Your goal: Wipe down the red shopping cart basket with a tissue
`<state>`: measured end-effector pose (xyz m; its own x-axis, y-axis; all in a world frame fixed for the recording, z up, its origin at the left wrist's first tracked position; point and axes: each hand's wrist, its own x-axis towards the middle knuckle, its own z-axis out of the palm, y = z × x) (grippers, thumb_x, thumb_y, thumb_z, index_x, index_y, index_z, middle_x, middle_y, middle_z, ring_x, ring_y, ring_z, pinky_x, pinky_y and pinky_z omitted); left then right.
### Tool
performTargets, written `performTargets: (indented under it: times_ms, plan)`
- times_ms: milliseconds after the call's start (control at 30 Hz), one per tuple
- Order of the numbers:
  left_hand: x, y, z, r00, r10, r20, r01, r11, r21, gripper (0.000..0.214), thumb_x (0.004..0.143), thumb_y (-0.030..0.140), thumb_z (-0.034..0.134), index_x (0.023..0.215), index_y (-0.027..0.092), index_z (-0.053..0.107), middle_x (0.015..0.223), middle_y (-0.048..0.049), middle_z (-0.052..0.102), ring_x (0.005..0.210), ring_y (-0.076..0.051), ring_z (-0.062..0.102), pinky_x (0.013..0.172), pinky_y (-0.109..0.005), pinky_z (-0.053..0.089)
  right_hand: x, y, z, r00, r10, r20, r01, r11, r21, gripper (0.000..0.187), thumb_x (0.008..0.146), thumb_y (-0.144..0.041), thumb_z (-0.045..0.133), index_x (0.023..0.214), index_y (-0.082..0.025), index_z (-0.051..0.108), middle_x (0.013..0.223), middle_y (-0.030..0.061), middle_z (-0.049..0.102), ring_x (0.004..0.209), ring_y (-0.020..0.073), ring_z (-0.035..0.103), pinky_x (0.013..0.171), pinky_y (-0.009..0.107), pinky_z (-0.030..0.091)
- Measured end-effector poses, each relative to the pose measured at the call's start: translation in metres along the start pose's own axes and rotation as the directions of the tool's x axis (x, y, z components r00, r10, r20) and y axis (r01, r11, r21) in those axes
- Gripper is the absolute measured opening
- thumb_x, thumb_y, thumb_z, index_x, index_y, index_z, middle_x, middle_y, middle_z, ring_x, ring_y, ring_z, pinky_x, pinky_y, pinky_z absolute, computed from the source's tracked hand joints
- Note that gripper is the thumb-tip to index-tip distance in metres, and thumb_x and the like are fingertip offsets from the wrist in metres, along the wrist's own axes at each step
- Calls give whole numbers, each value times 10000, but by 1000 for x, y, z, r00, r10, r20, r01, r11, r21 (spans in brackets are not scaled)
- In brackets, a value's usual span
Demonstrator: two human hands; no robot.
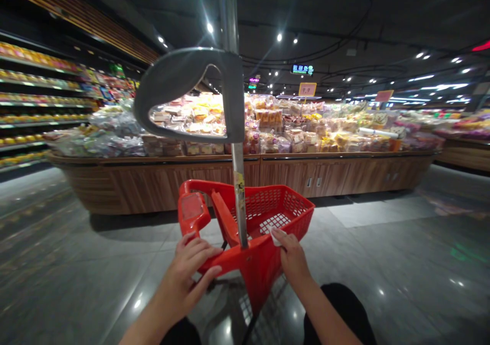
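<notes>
Head view — left grip (190,269) on red basket (260,258) (right grip (293,257) pinches slip (273,237)).

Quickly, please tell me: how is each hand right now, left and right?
Left hand: closed, gripping the rim of the red plastic shopping basket.
Right hand: closed, pinching a small white slip.

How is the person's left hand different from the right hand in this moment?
The left hand has its fingers curled over the near edge of the red plastic basket, while the right hand pinches a small white slip at the basket's rim. The left hand also sits lower in the view than the right hand. Both hands are bare and at the basket, on either side of the metal pole.
</notes>
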<state>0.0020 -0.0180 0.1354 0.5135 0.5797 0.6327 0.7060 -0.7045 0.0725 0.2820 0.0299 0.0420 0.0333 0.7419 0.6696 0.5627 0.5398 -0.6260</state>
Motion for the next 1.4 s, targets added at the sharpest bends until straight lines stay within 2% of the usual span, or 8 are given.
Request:
performTargets:
  times_ms: [367,567,733,900,1000,1167,1267,1400]
  plan:
    - [1,-17,-12,996,-15,89,18,1000,-25,233,805,305,578,1027,261,637,959,-23,697,959,-192,608,1049,-443,330,-8,-61,4,970,-204,132,179,968,175,699,664,54,364,1233,-292,574,1239,13,614,1169,181,540,1023,424,392]
    - [5,-17,-17,995,-34,93,27,997,75,186,824,291,509,976,247,606,990,-27,686,1054,-213,578,1063,-475,289,-10,-42,2,983,-155,103,141,982,129,691,653,55,363,1207,-283,599,1217,24,627,1132,194,561,996,442,420]
    - [11,13,-6,994,-94,-54,106,951,292,184,811,295,514,959,235,606,948,-22,701,971,-237,617,1083,-588,110,-12,-16,-6,1000,1,20,-2,1000,30,632,673,46,375,1153,-266,644,1161,25,658,1075,202,581,977,446,446]
    - [21,38,11,976,-211,-48,214,912,348,236,800,419,554,897,217,626,888,-43,699,893,-273,616,1002,-613,210,-12,-29,-2,992,-34,121,25,997,74,651,667,49,369,1170,-270,631,1192,20,642,1115,202,563,1002,452,419]
    - [24,35,14,964,-253,-74,263,898,351,229,779,442,576,765,218,618,756,-26,677,790,-264,615,943,-608,244,-6,-31,-3,980,-61,191,44,995,90,646,647,50,375,1138,-268,649,1144,19,666,1075,201,582,978,434,430]
    - [21,16,12,964,-243,-107,265,888,377,228,753,439,613,728,213,597,723,-28,664,770,-239,595,934,-550,244,29,-30,-16,982,-7,186,6,1000,7,522,647,40,397,953,-238,717,925,38,723,886,205,623,828,379,487]
    - [19,6,11,969,-234,-79,246,891,381,249,749,467,612,733,219,593,740,-25,667,781,-232,593,944,-511,249,56,-52,-12,905,-268,331,231,962,147,571,666,64,400,1061,-248,671,1083,6,693,1004,167,603,916,354,431]
    - [16,-4,11,973,-222,-63,229,905,359,282,719,515,630,755,236,604,755,-5,674,797,-221,601,956,-476,246,85,-72,21,671,-565,480,482,824,298,524,736,43,441,1100,-275,644,1174,-27,657,1054,122,595,942,295,387]
